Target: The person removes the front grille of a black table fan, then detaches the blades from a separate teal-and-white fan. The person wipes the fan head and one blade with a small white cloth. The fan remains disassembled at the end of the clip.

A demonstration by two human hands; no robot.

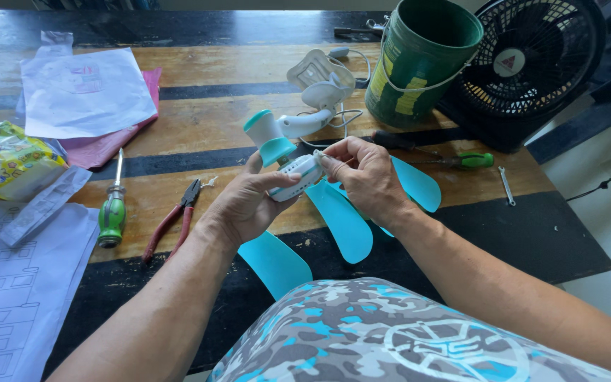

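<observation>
Nearest the camera, a patterned shirt (pixel 362 332) is filling the bottom edge, hiding the bench's near rim. Just above it, the left hand (pixel 245 205) is curling around the white motor housing (pixel 297 177) of a small teal-bladed fan (pixel 341 216), while the right hand (pixel 362 177) is pinching its end with closed fingertips; what they are gripping there is too small to tell. The blades are spreading beneath both wrists, partly covered. To the left, red-handled pliers (pixel 175 219) and a green screwdriver (pixel 112 212) are lying on the bench (pixel 199 127), with papers (pixel 83 92) beyond. Farther back, a white fan stand (pixel 305 106), green bucket (pixel 422 60) and black fan (pixel 532 64) are crowding the far right corner, the black fan cut off at the frame edge.
</observation>
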